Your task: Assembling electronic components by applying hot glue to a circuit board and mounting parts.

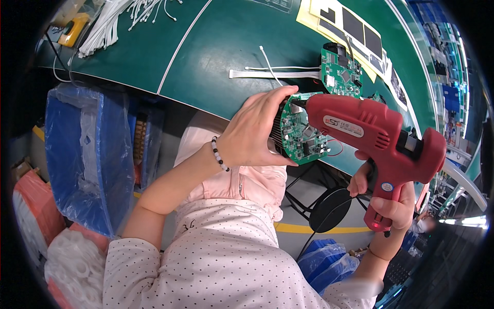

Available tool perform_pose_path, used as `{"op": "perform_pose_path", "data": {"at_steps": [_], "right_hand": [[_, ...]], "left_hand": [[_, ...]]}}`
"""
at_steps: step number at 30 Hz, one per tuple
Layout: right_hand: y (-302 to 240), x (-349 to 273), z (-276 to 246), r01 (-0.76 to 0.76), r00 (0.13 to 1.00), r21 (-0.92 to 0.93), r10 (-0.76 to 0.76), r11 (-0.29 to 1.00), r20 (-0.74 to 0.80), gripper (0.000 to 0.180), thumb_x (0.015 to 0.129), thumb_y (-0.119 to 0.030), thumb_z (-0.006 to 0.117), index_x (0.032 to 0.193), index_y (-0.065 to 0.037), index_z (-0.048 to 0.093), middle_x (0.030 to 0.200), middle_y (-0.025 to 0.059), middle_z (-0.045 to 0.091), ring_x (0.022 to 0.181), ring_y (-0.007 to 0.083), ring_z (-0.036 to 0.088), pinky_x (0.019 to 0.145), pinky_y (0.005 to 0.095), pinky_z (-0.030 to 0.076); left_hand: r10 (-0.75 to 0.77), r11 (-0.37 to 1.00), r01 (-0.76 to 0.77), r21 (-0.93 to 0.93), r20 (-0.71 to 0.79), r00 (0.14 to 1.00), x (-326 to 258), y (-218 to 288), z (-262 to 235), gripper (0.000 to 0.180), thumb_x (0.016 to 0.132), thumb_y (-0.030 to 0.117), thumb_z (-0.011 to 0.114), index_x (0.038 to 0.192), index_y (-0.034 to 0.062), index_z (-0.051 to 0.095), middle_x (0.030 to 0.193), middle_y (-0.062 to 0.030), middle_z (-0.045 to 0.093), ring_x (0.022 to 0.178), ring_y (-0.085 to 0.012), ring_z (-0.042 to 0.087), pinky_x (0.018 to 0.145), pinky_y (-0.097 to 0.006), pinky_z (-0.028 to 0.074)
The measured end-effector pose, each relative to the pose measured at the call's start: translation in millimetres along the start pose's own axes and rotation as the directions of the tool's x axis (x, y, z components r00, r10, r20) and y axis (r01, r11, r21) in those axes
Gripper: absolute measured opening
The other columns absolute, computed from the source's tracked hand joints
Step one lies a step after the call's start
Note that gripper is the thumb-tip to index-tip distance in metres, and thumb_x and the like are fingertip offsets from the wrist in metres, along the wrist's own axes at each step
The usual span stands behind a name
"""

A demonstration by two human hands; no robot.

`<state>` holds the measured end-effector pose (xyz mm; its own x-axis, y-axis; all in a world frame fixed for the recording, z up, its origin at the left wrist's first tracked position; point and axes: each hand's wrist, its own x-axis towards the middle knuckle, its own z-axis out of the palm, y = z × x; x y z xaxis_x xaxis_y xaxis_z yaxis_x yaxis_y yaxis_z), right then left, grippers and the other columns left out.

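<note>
My left hand (pixel 257 129) grips a green circuit board (pixel 301 135) by its left side, thumb below and fingers above. The board is tilted up at the table's front edge, and a dark ribbed part shows behind its left rim. In my right hand (pixel 393 203) is a red hot glue gun (pixel 360 126), held by its handle. Its dark nozzle points left and lies over the upper part of the board; whether it touches cannot be made out. The gun's body covers the board's upper right. Just beyond lies a second green circuit board (pixel 340 72) with white cables (pixel 272 74).
The green table (pixel 206 67) bears a bundle of white cables (pixel 110 26) at the far left, beside a yellow tool (pixel 74 30). Yellow and white sheets (pixel 355 28) lie at the back right. A blue bin (pixel 87 159) stands left below; a black round stool (pixel 331 210) is beneath.
</note>
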<state>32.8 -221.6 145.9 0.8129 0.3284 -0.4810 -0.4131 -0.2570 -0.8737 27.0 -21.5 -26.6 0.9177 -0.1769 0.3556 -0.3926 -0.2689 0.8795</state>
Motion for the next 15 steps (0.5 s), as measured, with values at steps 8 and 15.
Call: {"op": "perform_pose_path", "data": {"at_steps": [8,15], "right_hand": [[1.7,0.2,-6.3,0.013,1.000,-0.011,-0.013,1.000,0.017,0.072,0.049,-0.009,0.059,0.114,0.016,0.042,0.076,0.0150,0.053,0.069,0.0223,0.054,0.066,0.0327,0.046],[2.8,0.1,-6.8,0.026,0.999,-0.015,-0.027,1.000,-0.043,0.071,0.049,-0.011,0.058,0.113,0.015,0.042,0.076,0.0158,0.054,0.068,0.0224,0.054,0.066,0.0332,0.047]], "left_hand": [[0.006,1.000,-0.006,0.005,-0.007,1.000,-0.2,-1.0,1.1,0.101,0.047,0.031,0.082,0.128,0.0061,0.028,0.118,-0.0175,0.046,0.110,-0.0325,0.045,0.096,-0.040,0.031],[0.008,1.000,-0.008,0.009,-0.007,1.000,-0.3,-1.4,1.5,0.101,0.047,0.031,0.082,0.128,0.0059,0.028,0.118,-0.0172,0.046,0.110,-0.0317,0.045,0.096,-0.040,0.031]]}}
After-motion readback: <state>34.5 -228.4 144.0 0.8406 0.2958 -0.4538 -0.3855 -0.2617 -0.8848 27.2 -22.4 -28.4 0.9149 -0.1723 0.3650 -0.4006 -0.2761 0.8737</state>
